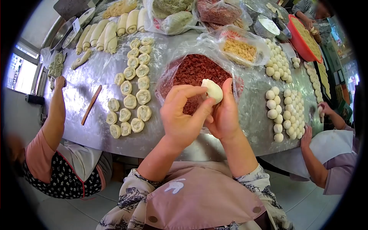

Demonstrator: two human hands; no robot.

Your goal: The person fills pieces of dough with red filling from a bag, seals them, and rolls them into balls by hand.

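A wooden stick [91,105] lies near rows of dough rounds [143,97]. The left hand [182,113], fingers curled, pinches a dough piece [213,91] over dark red filling [195,67]; the half-open right hand [227,115] cups it. Farther right, dough balls [294,115] sit near a co-worker's hand [306,137].

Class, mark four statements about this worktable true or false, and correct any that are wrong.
1. The wearer's left hand and right hand both touch one dough piece. True.
2. The brown stick lies right of the red filling. False: the brown stick lies to its left.
3. Round dough balls sit right of the wearer's hands. True.
4. The red filling's bag is tied shut. False: it lies open.
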